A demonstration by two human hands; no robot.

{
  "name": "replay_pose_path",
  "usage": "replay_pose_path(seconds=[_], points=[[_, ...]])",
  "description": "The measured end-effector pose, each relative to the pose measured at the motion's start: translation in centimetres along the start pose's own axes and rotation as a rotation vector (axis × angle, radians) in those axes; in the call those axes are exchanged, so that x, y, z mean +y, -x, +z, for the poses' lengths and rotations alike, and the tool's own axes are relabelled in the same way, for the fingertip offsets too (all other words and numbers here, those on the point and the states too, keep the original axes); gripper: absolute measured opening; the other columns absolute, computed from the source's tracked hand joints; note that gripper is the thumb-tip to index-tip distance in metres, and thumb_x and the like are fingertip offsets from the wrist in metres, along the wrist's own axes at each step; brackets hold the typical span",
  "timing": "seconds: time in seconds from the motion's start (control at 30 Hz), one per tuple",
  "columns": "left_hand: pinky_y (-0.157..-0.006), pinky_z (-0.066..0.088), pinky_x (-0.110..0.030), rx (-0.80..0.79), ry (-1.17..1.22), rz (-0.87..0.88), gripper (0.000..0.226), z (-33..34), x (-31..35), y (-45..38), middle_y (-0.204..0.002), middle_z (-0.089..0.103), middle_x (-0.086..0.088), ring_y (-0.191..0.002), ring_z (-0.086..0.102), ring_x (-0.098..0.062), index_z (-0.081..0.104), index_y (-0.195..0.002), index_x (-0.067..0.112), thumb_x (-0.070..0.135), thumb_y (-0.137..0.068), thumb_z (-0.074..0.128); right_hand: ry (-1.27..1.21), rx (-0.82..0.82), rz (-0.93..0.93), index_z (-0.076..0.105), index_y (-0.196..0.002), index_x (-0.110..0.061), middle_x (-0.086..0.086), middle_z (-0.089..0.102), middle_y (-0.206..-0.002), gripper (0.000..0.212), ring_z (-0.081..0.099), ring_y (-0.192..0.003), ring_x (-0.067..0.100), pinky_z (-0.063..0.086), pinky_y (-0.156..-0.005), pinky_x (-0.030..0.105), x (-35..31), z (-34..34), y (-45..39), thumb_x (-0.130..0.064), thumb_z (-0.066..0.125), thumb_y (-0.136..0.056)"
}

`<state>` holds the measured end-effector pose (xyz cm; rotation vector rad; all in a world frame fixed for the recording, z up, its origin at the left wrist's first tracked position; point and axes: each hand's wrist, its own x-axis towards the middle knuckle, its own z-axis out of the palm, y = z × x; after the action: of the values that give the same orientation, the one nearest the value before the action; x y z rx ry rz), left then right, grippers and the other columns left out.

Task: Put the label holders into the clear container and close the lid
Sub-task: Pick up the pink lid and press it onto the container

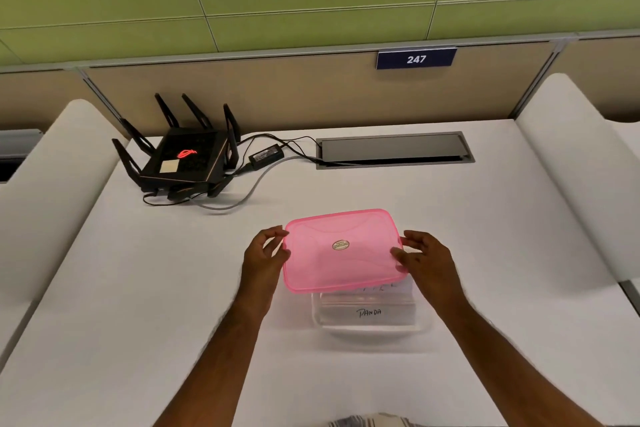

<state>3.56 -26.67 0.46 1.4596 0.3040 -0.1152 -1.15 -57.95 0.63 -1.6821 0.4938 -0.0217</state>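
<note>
The pink lid [343, 250] hangs above the clear container [372, 322], a bit behind it (label holders [369, 312] sit inside). Your left hand [265, 258] and right hand [424, 262] pinch its short ends; bring it toward you, line up corners, then press down

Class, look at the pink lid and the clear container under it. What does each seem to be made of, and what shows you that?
Pink lid: likely thin translucent plastic, smooth and slightly glossy; light passes through it and it has moulded ridges.
Clear container: probably transparent plastic, though glass cannot be ruled out; the handwritten label inside reads clearly through its wall.
</note>
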Motion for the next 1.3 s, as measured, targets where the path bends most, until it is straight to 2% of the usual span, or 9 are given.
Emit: replay_pose_path(seconds=[0.13,0.27,0.47,0.6,0.8,0.97,1.1,1.2,1.3], points=[[-0.085,0.054,-0.019,0.021,-0.088,0.025,0.047,1.2,-1.1,1.0,-0.133,0.064,0.013,-0.123,0.060,-0.001,0.067,-0.112,0.023,-0.014,-0.083,0.062,0.179,0.004,-0.091,0.066,-0.124,-0.021,-0.011,0.074,-0.110,0.045,0.074,-0.083,0.010,0.059,-0.080,0.030,0.9,-1.5,0.7,-0.020,0.085,-0.083],[-0.086,0.054,-0.019,-0.002,-0.087,-0.004,0.050,1.8,-1.9,1.8,-0.131,0.066,0.011,-0.122,0.062,-0.004,0.067,-0.110,0.026,-0.015,-0.081,0.059,0.190,-0.002,-0.076,0.067,-0.124,-0.023,-0.014,0.074,-0.111,0.044,0.073,-0.082,0.001,0.057,-0.079,0.026,1.3,-2.7,1.3,-0.016,0.084,-0.083],[-0.088,0.054,-0.023,-0.023,-0.071,-0.043,0.048,2.3,-2.6,2.5,-0.124,0.069,0.016,-0.119,0.064,-0.003,0.065,-0.114,0.024,-0.013,-0.084,0.061,0.264,0.001,-0.039,0.072,-0.120,-0.026,-0.014,0.076,-0.108,0.036,0.069,-0.068,-0.006,0.045,-0.061,0.008,2.2,-3.9,2.1,-0.023,0.083,-0.086],[-0.090,0.056,-0.024,-0.047,-0.122,-0.052,0.049,2.6,-2.9,2.9,-0.120,0.069,0.018,-0.122,0.062,-0.005,0.064,-0.112,0.026,-0.013,-0.083,0.059,0.278,-0.017,-0.022,0.074,-0.121,-0.023,-0.006,0.079,-0.101,0.035,0.071,-0.067,0.002,0.048,-0.066,0.019,2.7,-4.5,2.5,-0.022,0.082,-0.086],[-0.105,0.050,-0.035,-0.084,-0.224,-0.048,0.050,3.1,-3.2,3.8,-0.130,0.064,0.011,-0.130,0.055,-0.007,0.064,-0.110,0.027,-0.012,-0.082,0.052,0.268,-0.037,-0.022,0.073,-0.119,-0.019,-0.006,0.076,-0.108,0.033,0.068,-0.064,0.005,0.051,-0.061,0.012,3.6,-5.2,3.3,-0.018,0.081,-0.087],[-0.108,0.047,-0.032,-0.090,-0.289,-0.034,0.051,3.4,-3.6,4.3,-0.133,0.061,0.012,-0.131,0.053,-0.003,0.064,-0.109,0.031,-0.011,-0.083,0.051,0.265,-0.036,-0.034,0.072,-0.120,-0.019,-0.006,0.074,-0.116,0.034,0.073,-0.084,0.020,0.061,-0.077,0.036,3.8,-5.3,3.8,-0.017,0.080,-0.088],[-0.105,0.050,-0.034,-0.105,-0.249,-0.061,0.050,3.4,-4.0,4.3,-0.135,0.060,0.010,-0.131,0.054,-0.008,0.065,-0.109,0.028,-0.013,-0.084,0.051,0.254,-0.019,-0.040,0.072,-0.121,-0.017,-0.005,0.074,-0.115,0.035,0.073,-0.091,0.017,0.062,-0.082,0.047,4.0,-5.4,3.9,-0.015,0.081,-0.087],[-0.095,0.050,-0.024,-0.118,-0.251,-0.053,0.049,3.3,-4.1,4.3,-0.134,0.061,0.012,-0.129,0.055,-0.006,0.065,-0.108,0.030,-0.010,-0.083,0.052,0.272,-0.008,-0.046,0.072,-0.121,-0.019,-0.007,0.073,-0.115,0.035,0.072,-0.088,0.009,0.062,-0.081,0.044,4.2,-5.6,3.9,-0.017,0.081,-0.087],[-0.096,0.052,-0.026,-0.131,-0.248,-0.033,0.047,3.4,-4.3,4.3,-0.132,0.062,0.014,-0.128,0.057,-0.008,0.066,-0.108,0.030,-0.008,-0.084,0.054,0.275,0.004,-0.050,0.071,-0.121,-0.019,-0.007,0.073,-0.115,0.035,0.070,-0.085,0.002,0.063,-0.078,0.041,4.6,-5.8,3.9,-0.017,0.081,-0.087]])
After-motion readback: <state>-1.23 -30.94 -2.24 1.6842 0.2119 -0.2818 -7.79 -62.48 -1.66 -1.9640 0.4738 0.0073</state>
